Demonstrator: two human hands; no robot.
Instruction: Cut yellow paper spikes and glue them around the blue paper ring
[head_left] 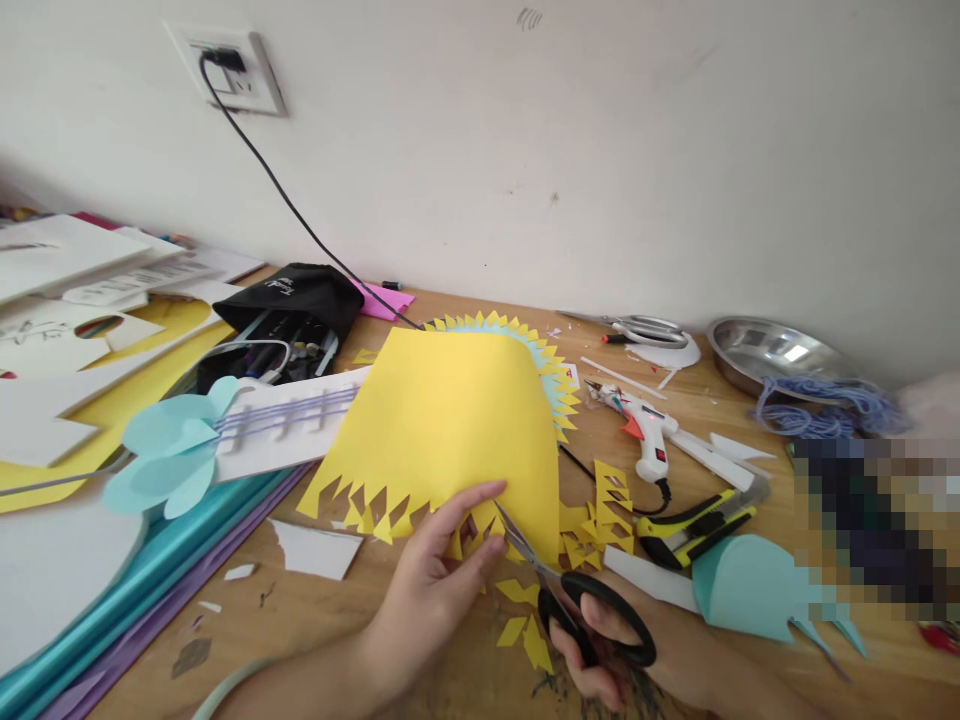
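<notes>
While the yellow paper (442,410) spreads mid-view above the table (420,690), near edge toothed, left hand (435,580) holds that edge, thumb and forefinger spread, other fingers mostly hidden; right hand (600,640) grips scissors (546,572), fingers curled through the handles, blades at the paper; scraps (514,632) below; toothed ring (556,388) partly hidden behind; glue gun (651,435), cutter (697,527) rightward; black pouch (300,295) leftward.

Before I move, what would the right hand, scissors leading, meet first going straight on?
Likely the yellow sheet, at the tips of the scissors, then perhaps the left hand; depth is unclear.
</notes>
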